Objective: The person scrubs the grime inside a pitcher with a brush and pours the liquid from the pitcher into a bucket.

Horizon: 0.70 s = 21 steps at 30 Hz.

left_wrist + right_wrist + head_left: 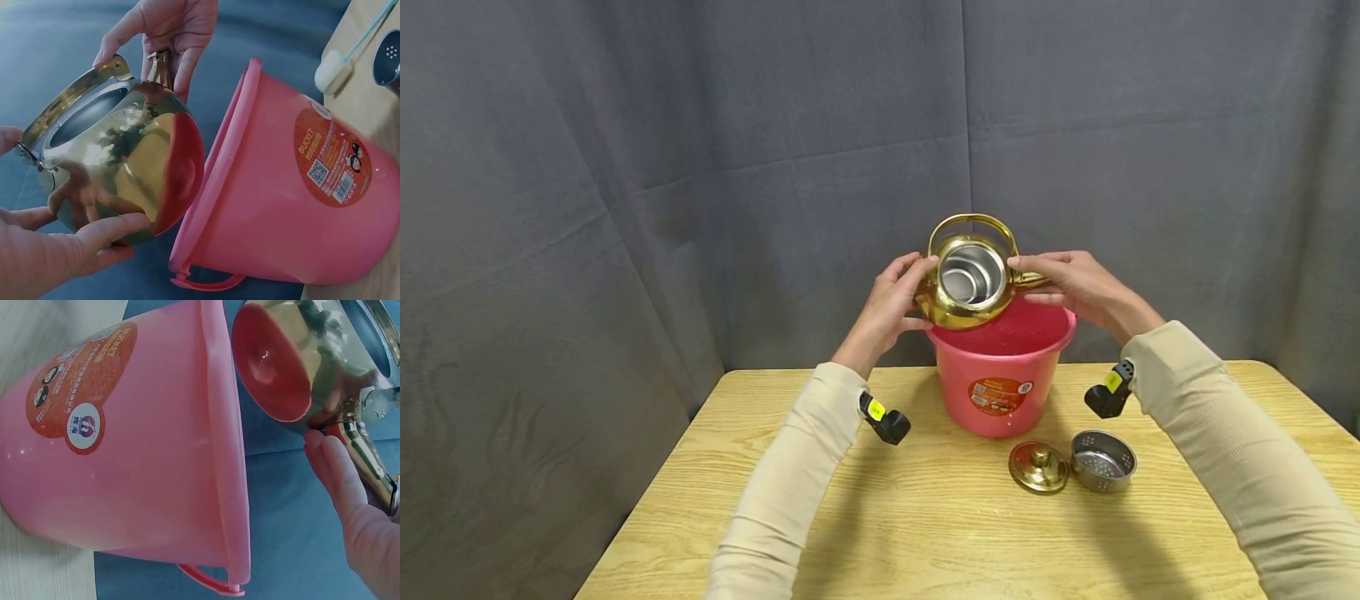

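Observation:
A shiny gold teapot (958,315) without its lid is held above the pink bucket (992,375), its mouth tilted toward the head camera and its steel inside showing. My left hand (891,304) grips the pot's left side, with the fingers spread over the round body in the left wrist view. On the spout side, my right hand (1078,287) holds the pot with the thumb near the rim and fingers under the spout (365,459). The arched handle (973,218) stands up over the mouth. I cannot tell whether the pot touches the bucket's rim.
On the wooden table (925,517), a gold lid (1037,468) lies in front of the bucket, beside a perforated steel strainer (1103,463). In the left wrist view a white-headed brush (333,72) with a pale green handle lies behind the bucket. A grey curtain (850,167) hangs behind.

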Tool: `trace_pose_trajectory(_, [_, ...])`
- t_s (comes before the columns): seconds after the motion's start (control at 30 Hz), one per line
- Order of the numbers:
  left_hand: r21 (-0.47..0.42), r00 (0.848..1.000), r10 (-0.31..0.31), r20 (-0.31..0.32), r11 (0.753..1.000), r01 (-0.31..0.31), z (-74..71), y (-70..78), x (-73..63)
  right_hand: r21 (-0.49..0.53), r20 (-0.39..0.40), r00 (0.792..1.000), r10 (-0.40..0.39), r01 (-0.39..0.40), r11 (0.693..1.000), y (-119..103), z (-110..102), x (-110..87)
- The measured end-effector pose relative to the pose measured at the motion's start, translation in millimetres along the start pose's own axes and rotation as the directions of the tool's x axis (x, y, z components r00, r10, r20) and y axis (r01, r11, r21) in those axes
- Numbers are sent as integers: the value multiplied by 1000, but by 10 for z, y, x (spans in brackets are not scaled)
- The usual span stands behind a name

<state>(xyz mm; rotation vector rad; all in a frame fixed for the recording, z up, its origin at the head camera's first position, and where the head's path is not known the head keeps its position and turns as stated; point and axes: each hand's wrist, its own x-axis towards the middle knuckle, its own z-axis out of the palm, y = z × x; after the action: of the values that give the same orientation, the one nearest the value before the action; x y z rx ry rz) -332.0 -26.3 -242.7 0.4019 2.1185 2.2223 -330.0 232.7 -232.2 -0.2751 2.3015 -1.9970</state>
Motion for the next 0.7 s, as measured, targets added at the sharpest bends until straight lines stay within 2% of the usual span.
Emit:
trace_pose_trajectory(0.27, [-16, 1000, -1, 3, 1000, 1, 2, -45, 39, 35, 14, 1000, 21, -21, 999, 42, -38, 6])
trace_pose_trajectory(0.47, [-26, 1000, 0, -2, 1000, 0, 32, -79, 67, 93, 23, 1000, -11, 9, 996, 100, -84, -8])
trace_pose_trajectory(0.7, [-26, 1000, 29, -6, 999, -29, 57, -99, 76, 104, 44, 999, -30, 26, 994, 133, -122, -15])
